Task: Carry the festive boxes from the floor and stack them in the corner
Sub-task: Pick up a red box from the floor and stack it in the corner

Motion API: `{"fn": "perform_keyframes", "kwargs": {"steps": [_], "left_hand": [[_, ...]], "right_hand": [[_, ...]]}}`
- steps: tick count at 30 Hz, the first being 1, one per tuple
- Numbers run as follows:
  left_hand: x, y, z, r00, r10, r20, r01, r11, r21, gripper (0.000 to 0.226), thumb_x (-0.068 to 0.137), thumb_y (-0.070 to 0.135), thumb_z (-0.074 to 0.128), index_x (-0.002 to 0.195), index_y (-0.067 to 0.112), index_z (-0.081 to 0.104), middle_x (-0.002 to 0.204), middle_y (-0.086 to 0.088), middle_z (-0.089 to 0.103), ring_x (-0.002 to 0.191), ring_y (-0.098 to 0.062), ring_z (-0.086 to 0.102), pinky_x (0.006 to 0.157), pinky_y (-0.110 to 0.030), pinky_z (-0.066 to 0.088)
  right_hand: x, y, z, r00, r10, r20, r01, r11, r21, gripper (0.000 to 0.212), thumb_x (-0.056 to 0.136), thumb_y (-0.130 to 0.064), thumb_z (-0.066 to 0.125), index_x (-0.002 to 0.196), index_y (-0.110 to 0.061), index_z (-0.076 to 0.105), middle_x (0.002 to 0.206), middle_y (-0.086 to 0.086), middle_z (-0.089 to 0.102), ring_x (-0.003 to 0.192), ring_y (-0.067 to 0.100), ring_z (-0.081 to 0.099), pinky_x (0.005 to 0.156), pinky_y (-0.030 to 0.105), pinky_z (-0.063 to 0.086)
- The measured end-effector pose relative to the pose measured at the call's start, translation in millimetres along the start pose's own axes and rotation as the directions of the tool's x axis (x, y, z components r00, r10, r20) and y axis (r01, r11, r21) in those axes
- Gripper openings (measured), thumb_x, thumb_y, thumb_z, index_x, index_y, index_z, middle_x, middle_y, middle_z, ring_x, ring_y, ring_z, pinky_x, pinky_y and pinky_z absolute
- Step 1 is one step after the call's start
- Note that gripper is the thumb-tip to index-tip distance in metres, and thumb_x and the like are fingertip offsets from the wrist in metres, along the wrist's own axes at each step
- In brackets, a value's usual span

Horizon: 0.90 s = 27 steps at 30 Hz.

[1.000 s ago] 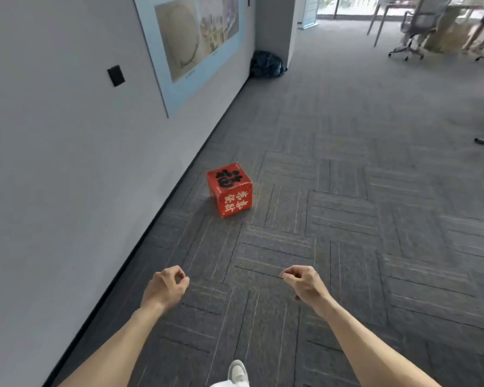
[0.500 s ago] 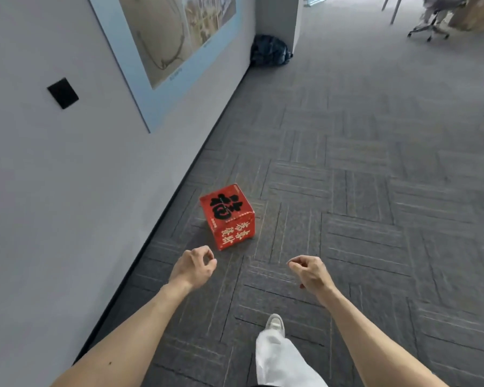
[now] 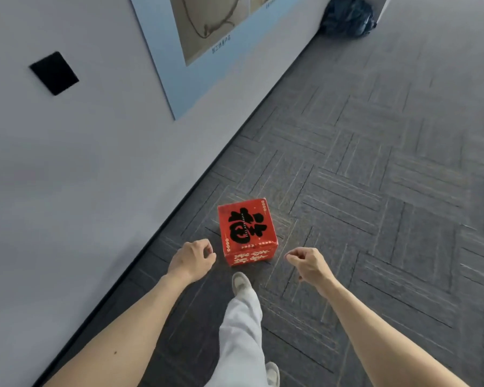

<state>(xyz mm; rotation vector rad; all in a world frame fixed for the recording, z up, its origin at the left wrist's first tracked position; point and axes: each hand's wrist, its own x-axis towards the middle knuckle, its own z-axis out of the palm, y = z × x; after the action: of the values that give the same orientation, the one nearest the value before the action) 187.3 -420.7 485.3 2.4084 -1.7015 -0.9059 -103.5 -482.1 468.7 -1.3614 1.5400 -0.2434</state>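
At the far left a black wall plate (image 3: pixel 54 73) sits on the grey wall (image 3: pixel 67 191), with a blue-bordered poster (image 3: pixel 207 37) to its right. Nearer, the left hand (image 3: pixel 192 259) hangs just left of the red festive box (image 3: pixel 246 231), fingers loosely curled and grasping nothing; it is not touching the box. The box rests on the carpeted floor (image 3: pixel 375 191) close to the wall's base, closed, with a large black character on top and pale lettering on its near side; what it holds cannot be told. A white shoe (image 3: pixel 241 283) stands just near of it. The right hand (image 3: pixel 310 265) is a little to the box's right, also loosely curled and empty. The step in hand looks like the reach before the lift: it would go best with both palms opened and set flat against opposite sides, low down, then raised level so the lid stays shut. A dark bag (image 3: pixel 347 18) lies far right against the wall, perhaps near the corner meant for stacking; no other box shows.
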Motion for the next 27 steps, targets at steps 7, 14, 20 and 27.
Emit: {"fn": "perform_keyframes", "kwargs": {"steps": [7, 14, 20, 27], "left_hand": [[147.1, -22.1, 14.5, 0.978, -0.138, 0.158, 0.138, 0.99, 0.01, 0.013, 0.095, 0.04, 0.054, 0.09, 0.028, 0.056, 0.088, 0.005, 0.066, 0.072, -0.011, 0.063, 0.066, -0.032, 0.057], [267.3, -34.3, 57.8, 0.948, -0.219, 0.23, 0.219, 0.975, 0.024, 0.012, 0.095, 0.039, 0.053, 0.09, 0.028, 0.055, 0.085, 0.006, 0.064, 0.062, -0.009, 0.058, 0.053, -0.024, 0.042], [359.5, -68.9, 150.9, 0.904, -0.322, 0.283, 0.326, 0.945, 0.035, 0.016, 0.095, 0.039, 0.053, 0.104, 0.027, 0.058, 0.092, 0.004, 0.064, 0.071, -0.013, 0.061, 0.069, -0.031, 0.053], [430.6, -111.6, 254.9, 0.829, -0.448, 0.334, 0.484, 0.875, -0.028, 0.064, 0.095, 0.044, 0.055, 0.149, 0.019, 0.032, 0.145, -0.007, 0.051, 0.125, -0.026, 0.055, 0.099, -0.042, 0.048]], "right_hand": [[146.2, -21.8, -14.5, 0.991, 0.124, 0.055, -0.119, 0.989, -0.083, 0.016, 0.097, -0.017, 0.06, 0.094, -0.011, 0.075, 0.051, -0.006, 0.054, 0.046, 0.008, 0.052, 0.048, 0.026, 0.055], [283.4, -3.6, -5.1, 0.984, 0.165, 0.072, -0.152, 0.976, -0.153, 0.021, 0.094, -0.017, 0.062, 0.077, -0.012, 0.074, 0.046, -0.014, 0.057, 0.049, 0.008, 0.051, 0.061, 0.04, 0.057], [405.7, 74.8, 38.8, 0.965, 0.239, 0.109, -0.209, 0.95, -0.231, 0.02, 0.095, -0.019, 0.06, 0.078, -0.023, 0.068, 0.07, -0.007, 0.065, 0.06, 0.012, 0.059, 0.067, 0.034, 0.055], [495.9, 165.4, 89.7, 0.931, 0.302, 0.206, -0.197, 0.889, -0.414, 0.019, 0.097, -0.026, 0.053, 0.108, -0.015, 0.063, 0.098, 0.001, 0.061, 0.074, 0.019, 0.059, 0.065, 0.032, 0.047]]}}
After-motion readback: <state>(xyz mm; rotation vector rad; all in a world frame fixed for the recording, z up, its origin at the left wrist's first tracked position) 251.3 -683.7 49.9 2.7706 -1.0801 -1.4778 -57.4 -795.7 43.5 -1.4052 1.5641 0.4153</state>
